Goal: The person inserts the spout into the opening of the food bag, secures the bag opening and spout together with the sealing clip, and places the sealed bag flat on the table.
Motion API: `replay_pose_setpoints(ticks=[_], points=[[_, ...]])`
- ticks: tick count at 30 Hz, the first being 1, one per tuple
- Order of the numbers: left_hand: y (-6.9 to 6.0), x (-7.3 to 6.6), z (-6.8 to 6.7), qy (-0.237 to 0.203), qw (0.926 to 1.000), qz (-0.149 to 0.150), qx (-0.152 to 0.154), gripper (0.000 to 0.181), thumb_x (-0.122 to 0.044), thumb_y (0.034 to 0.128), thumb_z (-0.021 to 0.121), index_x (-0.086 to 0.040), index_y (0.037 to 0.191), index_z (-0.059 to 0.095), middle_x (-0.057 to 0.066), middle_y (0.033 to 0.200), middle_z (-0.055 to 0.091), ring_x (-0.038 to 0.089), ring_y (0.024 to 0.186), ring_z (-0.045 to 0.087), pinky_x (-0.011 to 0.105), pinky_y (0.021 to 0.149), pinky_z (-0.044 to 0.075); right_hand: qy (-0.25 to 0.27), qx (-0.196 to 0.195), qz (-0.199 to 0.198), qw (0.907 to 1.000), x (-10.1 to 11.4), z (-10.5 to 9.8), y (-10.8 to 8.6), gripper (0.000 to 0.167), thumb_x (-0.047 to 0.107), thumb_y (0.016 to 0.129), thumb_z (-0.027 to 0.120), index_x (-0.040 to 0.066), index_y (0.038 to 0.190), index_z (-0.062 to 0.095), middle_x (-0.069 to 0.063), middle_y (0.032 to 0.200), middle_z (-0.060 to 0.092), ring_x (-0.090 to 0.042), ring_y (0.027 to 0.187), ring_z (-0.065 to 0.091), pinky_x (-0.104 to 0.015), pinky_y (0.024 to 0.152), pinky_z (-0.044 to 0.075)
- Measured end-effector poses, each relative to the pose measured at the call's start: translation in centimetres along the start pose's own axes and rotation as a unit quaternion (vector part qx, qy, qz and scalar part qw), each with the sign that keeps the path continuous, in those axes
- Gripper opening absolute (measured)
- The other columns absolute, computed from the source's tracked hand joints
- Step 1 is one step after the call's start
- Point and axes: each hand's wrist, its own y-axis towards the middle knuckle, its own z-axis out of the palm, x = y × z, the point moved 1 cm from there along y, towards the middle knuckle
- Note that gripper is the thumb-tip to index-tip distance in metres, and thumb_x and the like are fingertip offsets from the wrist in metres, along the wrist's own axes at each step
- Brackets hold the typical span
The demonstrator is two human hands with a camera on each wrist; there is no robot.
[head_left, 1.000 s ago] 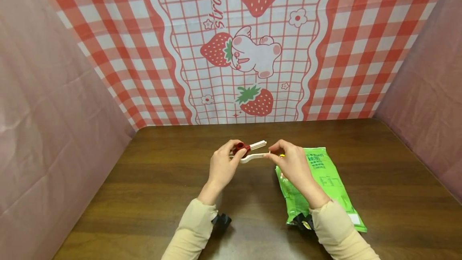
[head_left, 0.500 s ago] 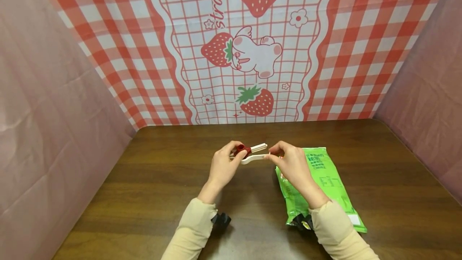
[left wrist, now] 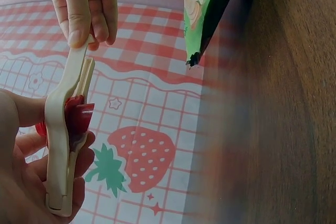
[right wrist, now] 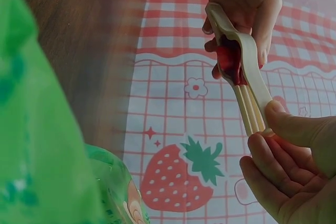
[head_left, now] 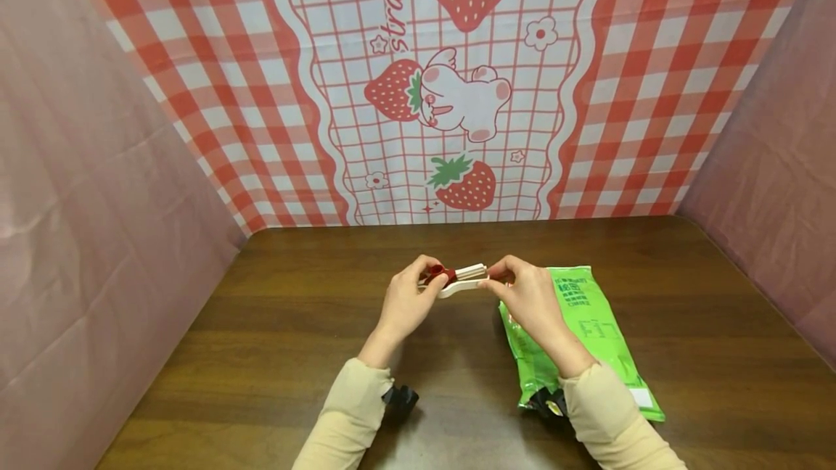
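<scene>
Between both hands, above the table, is a cream clip [head_left: 462, 286] with two long arms and a red part [left wrist: 80, 118] in its middle. The left hand [head_left: 403, 303] grips its hinged end, thumb on one side and fingers on the other. The right hand [head_left: 532, 299] pinches the far tip, with the thumb on the wide arm [right wrist: 254, 72]. In the right wrist view the narrow grooved arm [right wrist: 249, 109] lies close to the wide one, a slim gap between them. The fingers partly hide the red part in the head view.
A green printed bag [head_left: 584, 332] lies on the wooden table [head_left: 294, 354] under and beside the right forearm. Black wrist mounts [head_left: 400, 399] show at both sleeves. A strawberry-patterned cloth [head_left: 470, 107] hangs behind the table, with pink cloth [head_left: 111, 201] at the sides.
The clip's narrow arm has swung toward the wide arm, and the gap between them has shrunk. The hands have kept nearly the same place and hold.
</scene>
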Motion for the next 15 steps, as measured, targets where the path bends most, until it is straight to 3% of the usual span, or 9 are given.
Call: replay_pose_setpoints(ticks=[7,15], points=[[0.0,-0.08,-0.41,-0.014,0.9997,-0.004,0.019,0.014,-0.024,0.0863,0.062,-0.014,0.097,0.06,0.003,0.091,0.067,0.014,0.086,0.063,0.03,0.074,0.051,0.002,0.005,0.001,1.0,0.1,0.21,-0.07,0.018,0.022,0.072,0.076,0.009,0.079,0.066,-0.002,0.075,0.068,-0.017,0.068,0.061,-0.03,0.058,0.045],[0.16,0.03,-0.35,-0.026,0.9992,-0.008,0.029,0.013,-0.023,0.0851,0.063,-0.015,0.096,0.06,0.002,0.09,0.066,0.014,0.087,0.062,0.031,0.076,0.049,0.018,0.023,0.025,0.9993,0.02,0.15,-0.03,0.018,0.021,0.074,0.075,0.009,0.081,0.064,-0.003,0.076,0.068,-0.016,0.069,0.063,-0.027,0.056,0.044]])
